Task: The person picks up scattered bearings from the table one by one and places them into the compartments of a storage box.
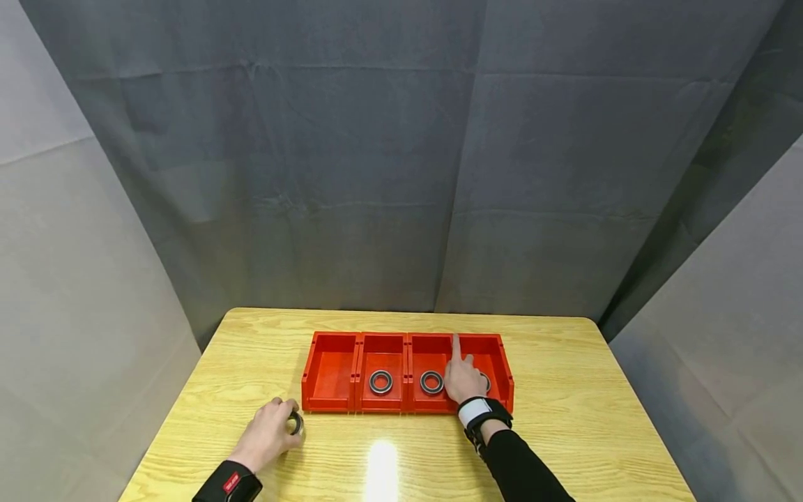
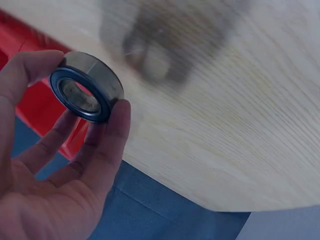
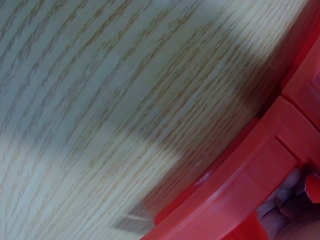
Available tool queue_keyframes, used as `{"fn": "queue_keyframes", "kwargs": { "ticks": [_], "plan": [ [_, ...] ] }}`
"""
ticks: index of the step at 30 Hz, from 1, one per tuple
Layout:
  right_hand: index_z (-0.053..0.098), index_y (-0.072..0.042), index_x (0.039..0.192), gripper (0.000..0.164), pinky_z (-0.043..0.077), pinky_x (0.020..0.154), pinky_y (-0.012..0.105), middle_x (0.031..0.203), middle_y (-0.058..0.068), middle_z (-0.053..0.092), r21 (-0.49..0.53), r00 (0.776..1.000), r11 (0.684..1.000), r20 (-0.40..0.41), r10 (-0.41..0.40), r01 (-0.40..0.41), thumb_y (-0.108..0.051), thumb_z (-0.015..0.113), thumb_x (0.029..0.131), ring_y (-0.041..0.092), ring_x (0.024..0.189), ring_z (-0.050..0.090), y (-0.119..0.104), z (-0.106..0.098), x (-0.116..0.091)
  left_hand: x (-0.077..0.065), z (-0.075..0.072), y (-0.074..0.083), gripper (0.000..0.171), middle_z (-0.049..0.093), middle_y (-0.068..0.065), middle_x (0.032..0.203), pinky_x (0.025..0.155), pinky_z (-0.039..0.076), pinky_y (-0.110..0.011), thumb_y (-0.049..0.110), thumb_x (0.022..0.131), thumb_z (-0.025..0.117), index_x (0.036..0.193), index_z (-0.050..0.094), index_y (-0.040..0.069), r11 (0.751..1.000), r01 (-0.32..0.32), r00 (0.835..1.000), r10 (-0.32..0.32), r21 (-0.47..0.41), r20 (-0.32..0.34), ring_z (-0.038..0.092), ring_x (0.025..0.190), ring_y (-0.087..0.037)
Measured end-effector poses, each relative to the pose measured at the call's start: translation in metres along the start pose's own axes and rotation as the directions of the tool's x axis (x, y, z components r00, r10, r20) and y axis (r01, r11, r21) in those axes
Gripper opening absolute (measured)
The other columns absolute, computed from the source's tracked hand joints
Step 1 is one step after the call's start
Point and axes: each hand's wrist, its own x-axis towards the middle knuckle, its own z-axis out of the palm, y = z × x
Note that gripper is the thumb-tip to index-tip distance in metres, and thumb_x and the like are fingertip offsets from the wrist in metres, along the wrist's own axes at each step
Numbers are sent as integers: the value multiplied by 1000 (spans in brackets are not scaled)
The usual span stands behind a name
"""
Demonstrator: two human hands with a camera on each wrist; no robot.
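Observation:
A ball bearing [image 2: 87, 85] with a dark seal is pinched between the thumb and fingers of my left hand [image 1: 266, 434], left of the red bins and above the table. My right hand [image 1: 464, 380] reaches into the rightmost red bin [image 1: 502, 362], one finger pointing straight toward the back along the divider. Beside that hand a bearing [image 1: 486, 381] lies in the bin, mostly hidden by it. In the right wrist view the bin's red rim [image 3: 225, 192] covers most of the fingers [image 3: 280, 205].
Single bearings lie in the two middle bins, one bearing [image 1: 380, 382] left of centre and another bearing [image 1: 431, 382] right of it. The leftmost bin [image 1: 332, 369] shows its bare floor. A wooden table [image 1: 552, 446] carries the joined row; grey curtains [image 1: 351, 174] surround it.

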Motion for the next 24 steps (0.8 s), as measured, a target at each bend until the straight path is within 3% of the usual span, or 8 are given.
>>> {"fn": "queue_keyframes", "kwargs": {
  "ticks": [4, 8, 12, 17, 24],
  "plan": [
    [12, -22, 162, 72, 55, 64, 54, 133, 35, 55, -3, 1000, 1000, -2, 0, 0, -26, 52, 103, 31, 53, 55, 0, 0, 0, 3, -5, 4, 34, 63, -8, 83, 63, 53, -39, 11, 65, 88, 92, 68, 6, 999, 19, 1000, -19, -51, 0, 61, 75, -20],
    [12, -22, 162, 72, 56, 68, 55, 128, 33, 56, -3, 1000, 1000, 1, 7, -7, -27, 52, 103, 32, 56, 56, 0, 0, 0, 7, -11, 7, 35, 63, -9, 85, 60, 51, -38, 11, 65, 87, 95, 68, 5, 999, 6, 1000, -7, -39, -23, 59, 74, -20],
    [12, -21, 162, 72, 56, 71, 58, 134, 34, 54, 1, 1000, 1000, 16, 6, -6, -27, 53, 103, 33, 58, 58, 0, 0, 0, 12, -20, 13, 37, 62, -10, 86, 58, 45, -34, 11, 66, 84, 99, 69, 4, 998, 23, 999, -24, -50, -29, 54, 71, -19],
    [12, -21, 162, 72, 57, 72, 59, 138, 36, 53, 2, 1000, 1000, 16, 2, -2, -27, 52, 103, 33, 57, 59, 0, -1, 0, 21, -34, 24, 34, 59, -9, 82, 58, 38, -28, 10, 67, 81, 99, 70, 5, 996, -4, 999, -1, -88, -53, 47, 69, -16],
    [10, -20, 162, 73, 56, 71, 58, 138, 36, 52, 1, 1000, 1000, 5, -4, 4, -26, 52, 103, 33, 56, 58, 0, 1, 0, 34, -48, 40, 37, 65, -13, 92, 66, 51, -32, 11, 71, 81, 105, 70, 2, 995, -44, 995, 35, -92, -96, 54, 74, -19]
  ]
}}
